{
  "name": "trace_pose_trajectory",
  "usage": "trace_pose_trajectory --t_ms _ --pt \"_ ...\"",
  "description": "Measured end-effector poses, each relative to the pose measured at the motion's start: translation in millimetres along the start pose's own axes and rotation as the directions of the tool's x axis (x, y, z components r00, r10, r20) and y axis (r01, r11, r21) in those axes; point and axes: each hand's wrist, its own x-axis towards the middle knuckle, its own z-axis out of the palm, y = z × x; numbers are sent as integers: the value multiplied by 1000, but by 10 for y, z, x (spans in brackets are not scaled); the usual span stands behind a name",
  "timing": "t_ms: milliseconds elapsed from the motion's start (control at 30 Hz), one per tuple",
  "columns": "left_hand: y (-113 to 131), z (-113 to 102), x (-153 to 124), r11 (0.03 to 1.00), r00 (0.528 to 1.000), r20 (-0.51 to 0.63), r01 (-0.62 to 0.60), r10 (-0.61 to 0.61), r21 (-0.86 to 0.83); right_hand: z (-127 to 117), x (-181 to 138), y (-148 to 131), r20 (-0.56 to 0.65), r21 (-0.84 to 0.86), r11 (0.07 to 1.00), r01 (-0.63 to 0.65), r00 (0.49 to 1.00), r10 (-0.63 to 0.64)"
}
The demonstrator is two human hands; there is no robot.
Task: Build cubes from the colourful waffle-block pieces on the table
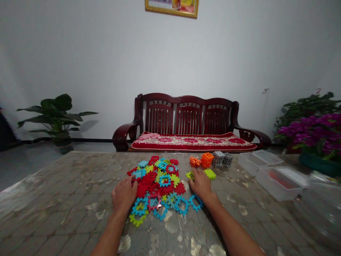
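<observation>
A heap of flat plastic interlocking pieces (149,183) in red, blue and yellow-green lies on the table, some with square or round openings. My left hand (124,193) rests at the heap's left edge, its thumb and index finger apart against red pieces; its other fingers are mostly hidden. To the right of the heap, my right hand (201,183) has its fingers closed around a yellow-green interlocking piece (189,175), partly covered. Just beyond that hand lies another yellow-green stack (210,174). A blue square frame piece (196,202) sits beside the right wrist.
Orange stacks (207,160) and grey stacks (218,159) stand at the table's far side. Clear plastic boxes (279,183) are on the right, one with something red inside. Purple flowers (317,133) rise behind them. A wooden bench (188,117) stands past the table (80,199).
</observation>
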Motion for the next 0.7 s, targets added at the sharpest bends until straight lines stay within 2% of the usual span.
trace_pose_trajectory --t_ms 133,233,300,400,533,700 --pt "-15 13 12 1000 1000 3 -4 4 3 73 -40 25 -55 34 999 40 998 -38" --pt "-17 10 13 1000 1000 11 -4 4 7 65 -45 150 -128 93 992 87 989 -75" --pt "-16 7 8 1000 1000 4 -8 8 9 10 -21 291 -204 114 991 65 978 -40" --pt "-17 9 0 1000 1000 -16 -17 17 1 -103 25 550 -278 99 994 -57 957 82" --pt "-22 20 3 1000 1000 -24 -11 11 1 -194 33 799 -232 25 975 -221 947 220" --pt "-22 17 9 1000 1000 -19 -11 11 10 -186 12 825 -168 -28 966 -258 954 250"
